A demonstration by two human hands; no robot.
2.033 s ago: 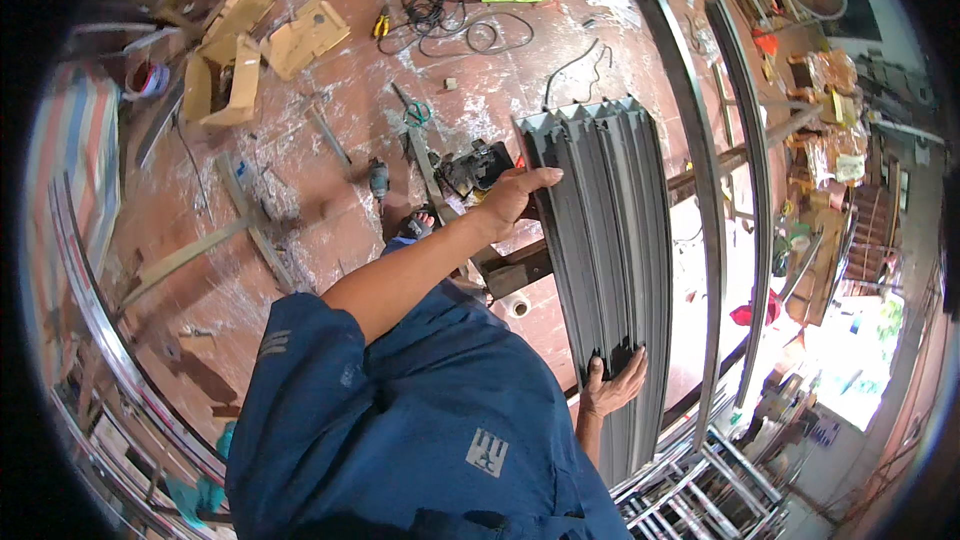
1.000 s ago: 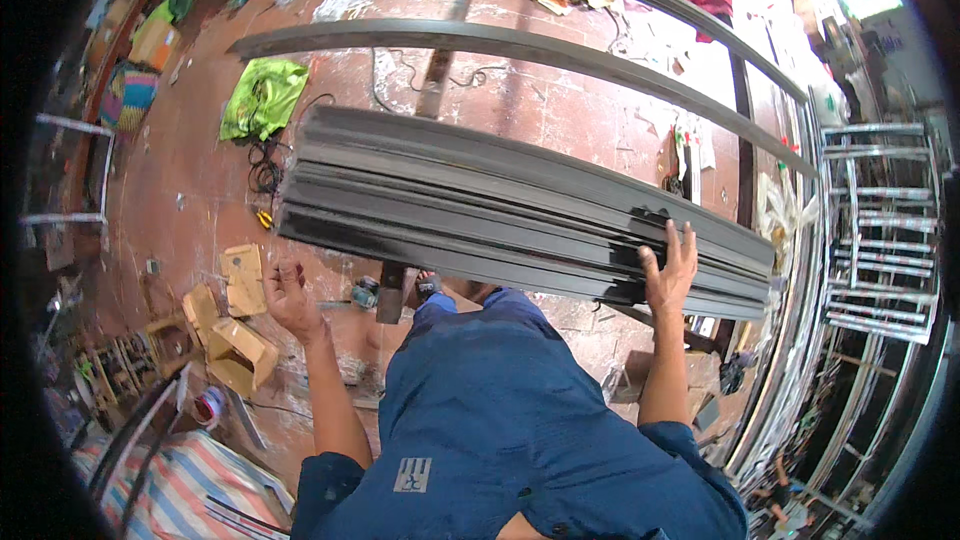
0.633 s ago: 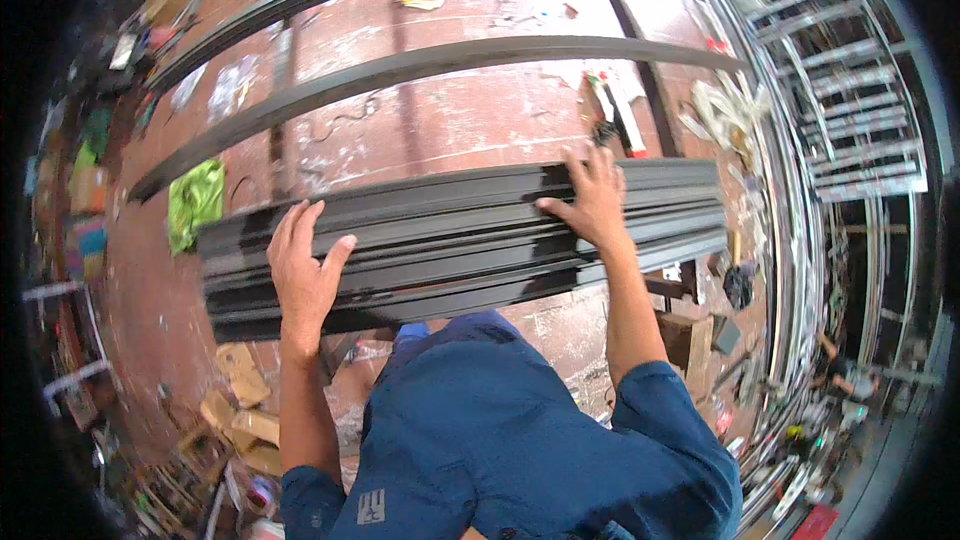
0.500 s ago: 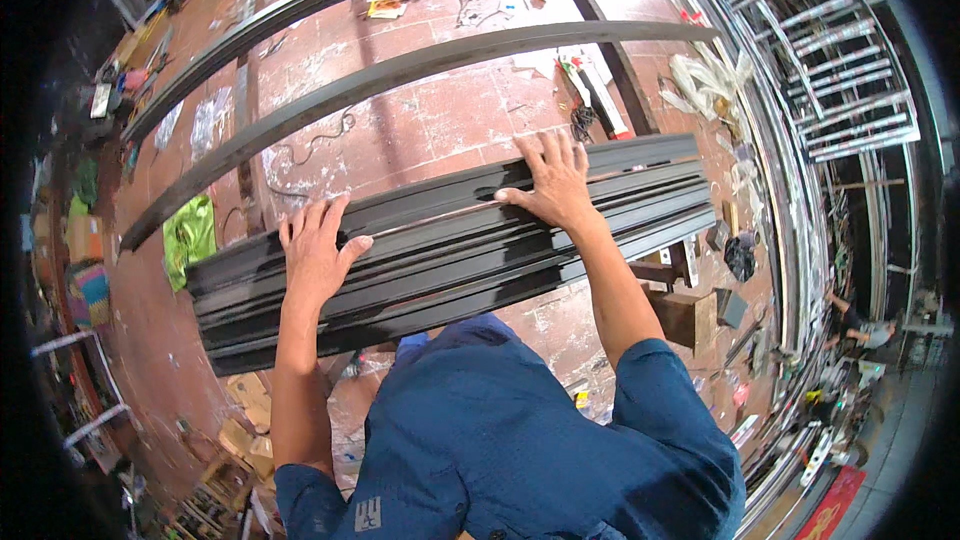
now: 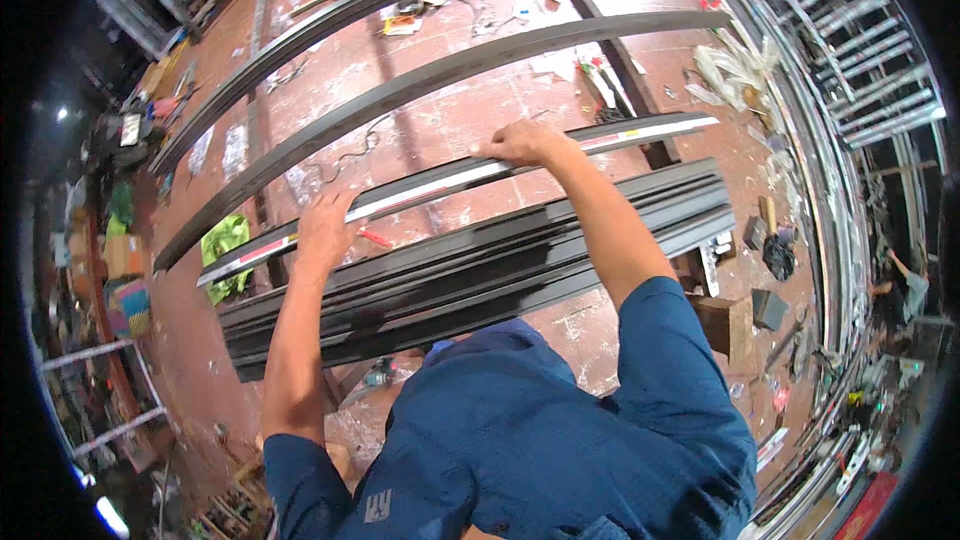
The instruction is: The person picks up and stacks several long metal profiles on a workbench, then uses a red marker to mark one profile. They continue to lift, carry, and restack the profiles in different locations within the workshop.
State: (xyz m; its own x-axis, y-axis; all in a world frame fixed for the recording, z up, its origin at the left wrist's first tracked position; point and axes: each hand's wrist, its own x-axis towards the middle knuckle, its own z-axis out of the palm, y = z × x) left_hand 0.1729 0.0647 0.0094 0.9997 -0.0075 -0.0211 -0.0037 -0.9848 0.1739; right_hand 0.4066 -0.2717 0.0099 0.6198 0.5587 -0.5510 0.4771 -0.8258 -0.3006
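Observation:
A long dark metal profile (image 5: 440, 178) with a pale strip along its near side lies crosswise in front of me. My left hand (image 5: 327, 228) is wrapped over it left of the middle, fingertips on the far side. Farther right, my right hand (image 5: 527, 143) grips the same profile from above, fingers bent. Between this profile and my body is a stack of dark grooved metal profiles (image 5: 480, 265), parted from it by a gap. A small red object (image 5: 375, 238) shows beside my left thumb; I cannot tell what it rests on.
Beyond my hands, a dark bar (image 5: 430, 65) and another bar (image 5: 330, 22) run across the view. Bright green cloth (image 5: 226, 245) lies under the profile's left end. Long metal lengths and a ladder-like frame (image 5: 870, 50) stand at right. Scraps litter the red tiled floor (image 5: 330, 100).
The far profile has come away from the stack, moving away from my body and showing its pale side. My hands went from lying spread on the stack to gripping it.

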